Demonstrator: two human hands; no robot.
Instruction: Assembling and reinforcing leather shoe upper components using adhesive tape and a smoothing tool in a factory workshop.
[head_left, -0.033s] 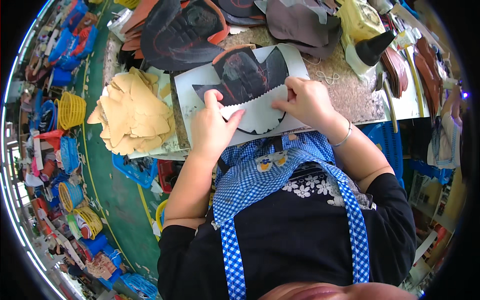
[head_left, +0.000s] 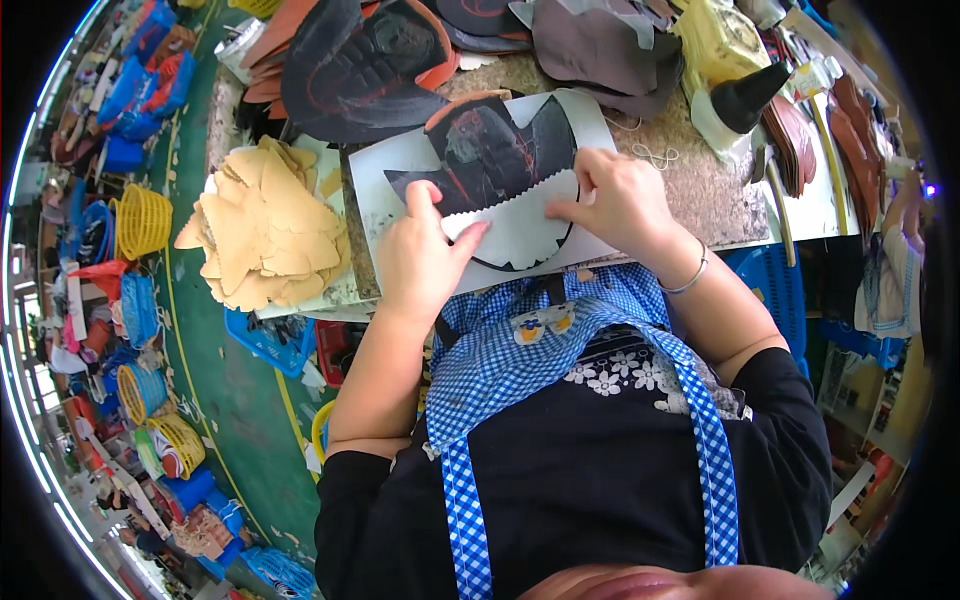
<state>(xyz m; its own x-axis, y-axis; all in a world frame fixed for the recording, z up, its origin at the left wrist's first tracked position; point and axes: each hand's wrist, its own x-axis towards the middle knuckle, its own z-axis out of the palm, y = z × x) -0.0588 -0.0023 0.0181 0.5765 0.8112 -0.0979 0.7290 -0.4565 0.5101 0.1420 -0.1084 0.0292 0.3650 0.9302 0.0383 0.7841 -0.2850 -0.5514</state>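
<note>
A black leather shoe-upper piece [head_left: 490, 150] with red markings lies on a white board [head_left: 400, 155]. A white lining piece [head_left: 510, 238] with a zigzag edge covers its near part, and a black notched rim shows past it. My left hand [head_left: 425, 240] rests at the left side, thumb and index finger apart, the thumb over the white lining and the index bent by the black leather; its other fingers are hidden. On the right edge, my right hand [head_left: 620, 200] is closed, its thumb on the white lining and its index curled at the rim.
Cream cut pieces [head_left: 265, 225] are heaped left of the board. Black and orange uppers [head_left: 365, 70] are stacked beyond it, with dark brown pieces [head_left: 605, 55] alongside. A black-nozzled bottle [head_left: 745, 105] and a hooked tool [head_left: 780, 210] lie right. Blue crates [head_left: 265, 340] sit below the table edge.
My right hand has shifted very slightly, its wrist and fingers moving a little right. My left hand and the pieces stay almost in place.
</note>
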